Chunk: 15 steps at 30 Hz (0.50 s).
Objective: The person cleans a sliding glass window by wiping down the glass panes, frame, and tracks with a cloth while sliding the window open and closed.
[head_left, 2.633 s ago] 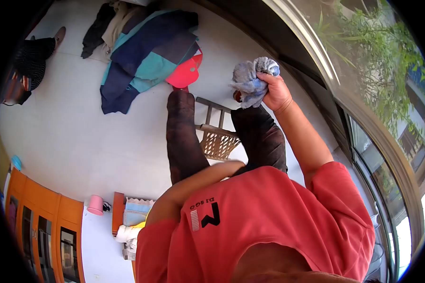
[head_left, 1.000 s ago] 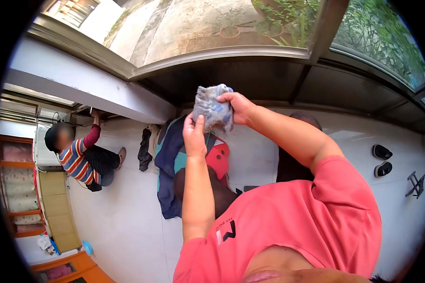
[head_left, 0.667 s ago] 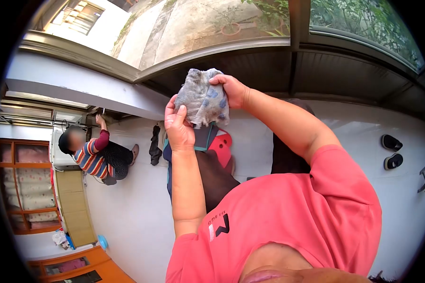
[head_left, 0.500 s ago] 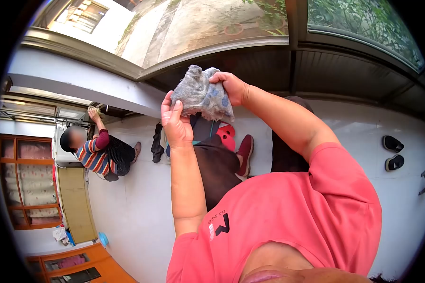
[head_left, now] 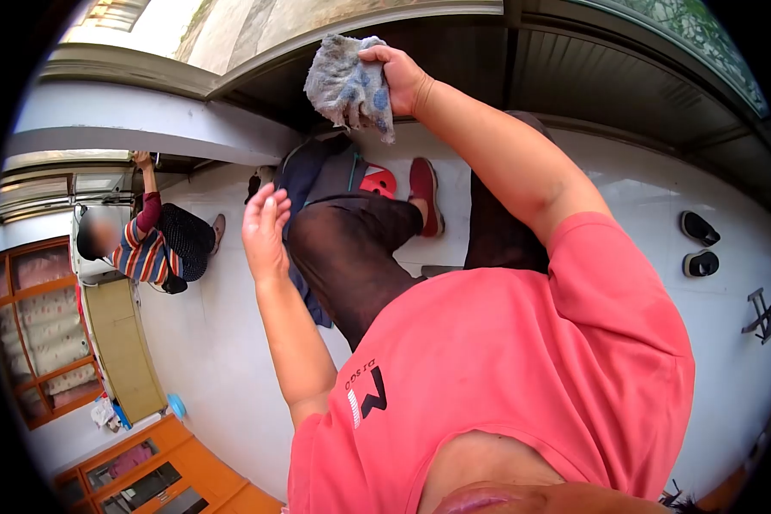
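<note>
My right hand [head_left: 400,79] grips a grey cleaning rag [head_left: 343,84] with faded blue patches by its right edge, thumb on top. The rag looks worn and hangs crumpled in front of the dark lower panel of the window frame. My left hand [head_left: 267,230] is off the rag, raised to the lower left of it with fingers loosely extended and nothing in them. Beneath that hand lies a dark blue cloth or garment [head_left: 304,167] beside my knee.
A crouching co-worker in a striped top [head_left: 146,248] reaches up at the left. Near my red shoe [head_left: 426,197] is a red object [head_left: 379,182]. Black shoes [head_left: 700,228] and a small folding stand [head_left: 760,315] are at the right. The window frame [head_left: 377,27] runs along the top.
My left hand has let go of the rag and moved down and left. My right hand has lifted the rag higher toward the window frame. The view has shifted.
</note>
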Tool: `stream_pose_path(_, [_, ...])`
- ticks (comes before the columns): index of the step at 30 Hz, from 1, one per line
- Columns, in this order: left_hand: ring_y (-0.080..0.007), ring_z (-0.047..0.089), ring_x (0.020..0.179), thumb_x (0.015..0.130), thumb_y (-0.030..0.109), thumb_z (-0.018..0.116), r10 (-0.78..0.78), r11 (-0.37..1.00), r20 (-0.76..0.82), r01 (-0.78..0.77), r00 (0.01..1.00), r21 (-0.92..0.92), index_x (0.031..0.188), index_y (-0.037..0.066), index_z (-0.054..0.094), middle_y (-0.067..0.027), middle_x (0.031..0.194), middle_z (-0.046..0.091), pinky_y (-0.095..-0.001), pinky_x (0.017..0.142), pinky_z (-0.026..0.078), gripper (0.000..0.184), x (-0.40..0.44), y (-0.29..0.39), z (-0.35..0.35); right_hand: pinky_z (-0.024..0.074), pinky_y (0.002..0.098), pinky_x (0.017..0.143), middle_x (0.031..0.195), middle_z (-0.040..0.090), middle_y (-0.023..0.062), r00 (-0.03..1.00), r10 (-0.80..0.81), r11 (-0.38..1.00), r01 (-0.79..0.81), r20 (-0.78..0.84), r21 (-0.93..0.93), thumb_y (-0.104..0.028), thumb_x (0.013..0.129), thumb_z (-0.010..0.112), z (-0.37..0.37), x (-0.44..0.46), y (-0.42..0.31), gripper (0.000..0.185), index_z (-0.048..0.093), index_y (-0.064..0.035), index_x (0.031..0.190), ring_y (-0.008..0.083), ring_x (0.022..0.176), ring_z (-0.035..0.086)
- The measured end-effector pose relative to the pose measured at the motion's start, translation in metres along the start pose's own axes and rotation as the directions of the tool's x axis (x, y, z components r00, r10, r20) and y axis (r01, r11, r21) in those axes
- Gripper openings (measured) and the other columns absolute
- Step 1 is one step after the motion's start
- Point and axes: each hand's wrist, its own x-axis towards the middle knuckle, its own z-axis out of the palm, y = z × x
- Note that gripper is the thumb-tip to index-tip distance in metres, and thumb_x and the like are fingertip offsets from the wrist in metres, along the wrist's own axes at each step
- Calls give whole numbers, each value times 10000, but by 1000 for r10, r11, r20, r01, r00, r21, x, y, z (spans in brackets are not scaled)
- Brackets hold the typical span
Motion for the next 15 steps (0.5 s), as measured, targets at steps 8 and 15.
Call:
stream_pose_path(8, [-123, 634, 904, 989, 171, 591, -139, 989, -95, 142, 986, 29, 1237, 21, 587, -83, 1067, 673, -247, 812, 512, 289, -41, -36, -50, 461, 507, 1021, 1166, 667, 199, 998, -37, 999, 37, -55, 5, -243, 931, 477, -12, 9, 1, 367, 599, 18, 1158, 370, 1078, 639])
stream_pose_path(15, [-107, 613, 871, 984, 112, 565, 85, 993, -151, -71, 985, 95, 1237, 25, 581, -65, 1045, 666, -235, 788, 496, 267, -7, -3, -18, 407, 512, 1073, 1229, 652, 172, 984, -24, 985, -7, 177, 173, -350, 949, 435, -18, 5, -6, 440, 627, -34, 1187, 364, 1157, 604])
